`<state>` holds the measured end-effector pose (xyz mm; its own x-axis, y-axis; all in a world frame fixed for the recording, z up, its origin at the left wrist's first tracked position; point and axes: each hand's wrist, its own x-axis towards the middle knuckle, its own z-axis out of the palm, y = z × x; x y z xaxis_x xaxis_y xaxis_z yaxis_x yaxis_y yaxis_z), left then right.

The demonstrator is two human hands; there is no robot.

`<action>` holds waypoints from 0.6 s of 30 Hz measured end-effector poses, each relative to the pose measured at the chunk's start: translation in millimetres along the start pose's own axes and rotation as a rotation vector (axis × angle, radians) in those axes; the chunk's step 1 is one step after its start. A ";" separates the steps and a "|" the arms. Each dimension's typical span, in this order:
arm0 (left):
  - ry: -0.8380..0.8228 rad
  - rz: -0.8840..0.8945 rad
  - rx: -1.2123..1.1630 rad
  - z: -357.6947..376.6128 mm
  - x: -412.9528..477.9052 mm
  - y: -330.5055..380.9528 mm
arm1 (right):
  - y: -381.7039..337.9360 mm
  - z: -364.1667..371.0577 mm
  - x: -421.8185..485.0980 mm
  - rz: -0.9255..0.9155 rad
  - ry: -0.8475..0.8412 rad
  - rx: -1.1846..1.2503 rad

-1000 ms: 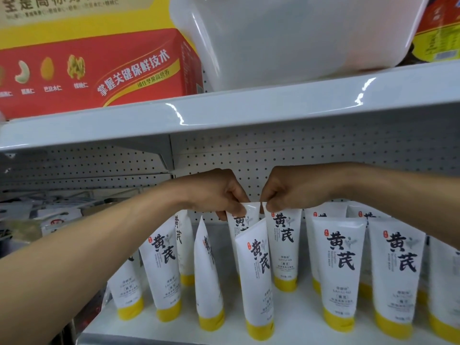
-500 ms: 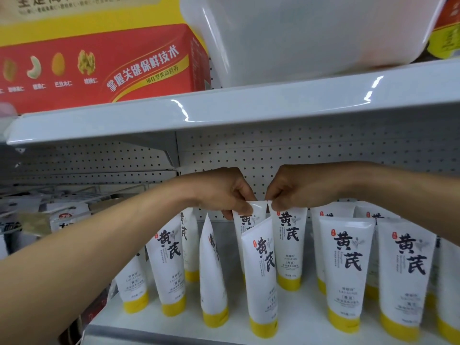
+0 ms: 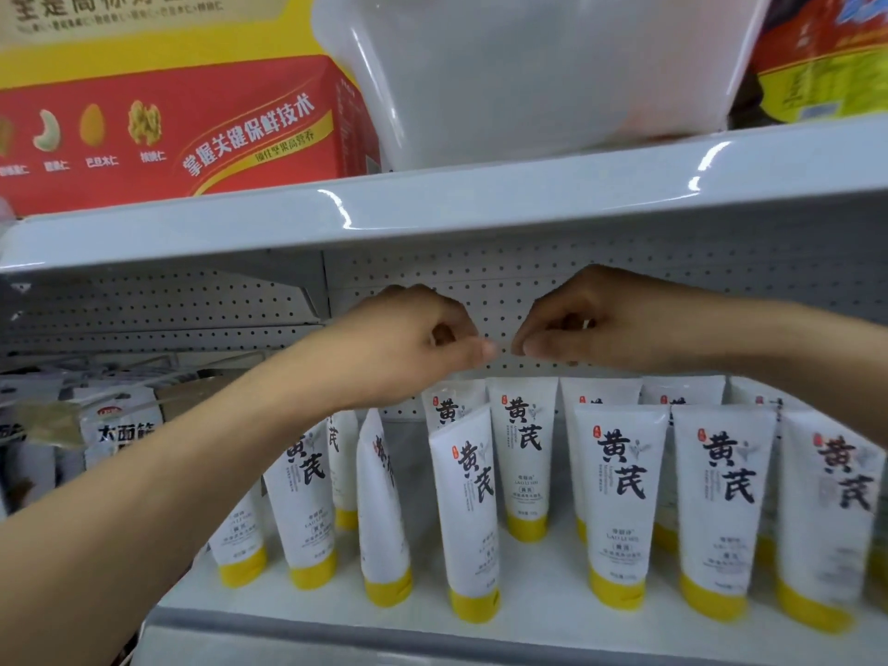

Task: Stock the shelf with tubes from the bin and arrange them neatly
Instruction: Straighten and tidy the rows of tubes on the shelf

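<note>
- Left forearm (image 3: 144, 511) reaches in from the lower left, crossing in front of the leftmost white tubes.
- Lower shelf (image 3: 552, 632), pale grey, carries the tubes (image 3: 620, 497), all standing on yellow caps in a front and a rear row.
- One front-row tube (image 3: 468, 511) leans slightly; its neighbour, a sideways tube (image 3: 382, 511), stands turned edge-on.
- Rear tubes (image 3: 521, 439) stand close to the back wall, just below the hands.
- Left hand (image 3: 413, 343) hovers above the rear row, fingers curled in, thumb against forefinger, nothing visibly held.
- Right hand (image 3: 591, 324) mirrors it, fingers curled and empty, its fingertips just beside those of the left hand without touching a tube.
- Pegboard (image 3: 504, 276) forms the wall behind both hands.
- Packets (image 3: 120, 430) hang in the neighbouring bay at left.
- Upper shelf (image 3: 480, 204) holds the translucent bin (image 3: 528, 69), with a red box (image 3: 182, 137) just beside it at left and a red-and-yellow bag (image 3: 826, 60) at right.
</note>
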<state>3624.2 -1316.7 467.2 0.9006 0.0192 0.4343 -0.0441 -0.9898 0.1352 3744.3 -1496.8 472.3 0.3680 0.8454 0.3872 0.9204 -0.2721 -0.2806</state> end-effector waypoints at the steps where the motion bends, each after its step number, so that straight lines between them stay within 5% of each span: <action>1: -0.034 -0.035 0.072 -1.5 -7.2 8.5 | -2.2 -2.6 -6.6 0.006 -0.019 -0.031; 7: -0.265 -0.154 0.277 8.1 -29.9 37.2 | -8.1 -0.4 -36.1 0.103 -0.327 -0.209; 18: -0.185 -0.088 -0.287 41.7 -11.0 29.0 | 3.8 8.7 -44.2 0.088 -0.310 -0.197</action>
<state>3631.0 -1351.4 429.2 0.9683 0.0507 0.2445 -0.0590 -0.9049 0.4215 3730.4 -1531.2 446.4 0.4170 0.9057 0.0769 0.9060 -0.4074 -0.1145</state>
